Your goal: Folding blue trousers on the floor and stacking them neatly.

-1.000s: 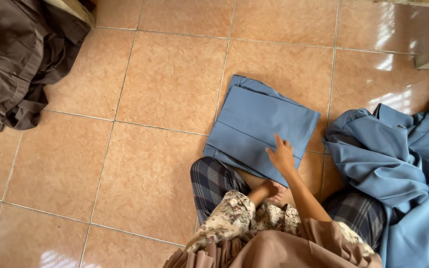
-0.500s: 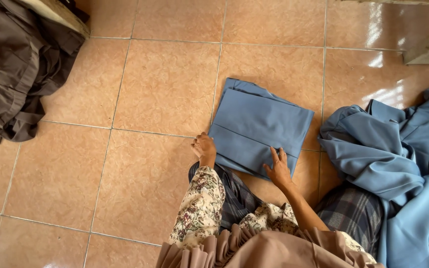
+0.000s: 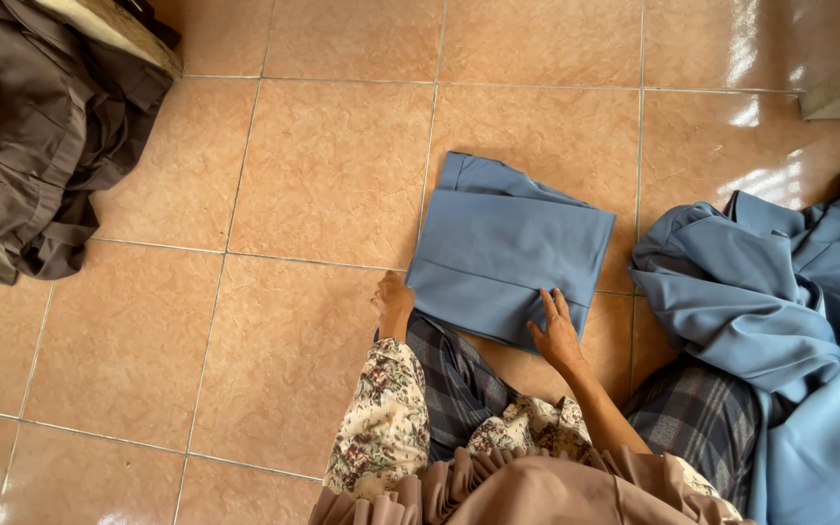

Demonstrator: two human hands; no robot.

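Blue cloth, folded into a flat rectangle (image 3: 507, 253), lies on the tiled floor (image 3: 332, 165) just in front of the person's knees, a little to the right of the middle of the view. The right hand (image 3: 556, 331) rests flat on the near edge of the folded blue cloth, at about 5 o'clock of it, with the fingers spread and pressing down; it pinches nothing. The left hand (image 3: 394, 303) is at the near left corner of the same cloth, at about 7 o'clock, touching the edge; the fingers are curled, but if they grip the fabric or only lie beside it, I cannot tell.

At 3 o'clock from the folded cloth, a loose heap of blue fabric (image 3: 780, 301) lies on the floor, just beside it but apart. At 10 o'clock, well apart, a pile of dark brown fabric (image 3: 31, 136) lies in the far left corner. The person wears floral sleeves (image 3: 386, 428) and checked trousers (image 3: 459, 379).
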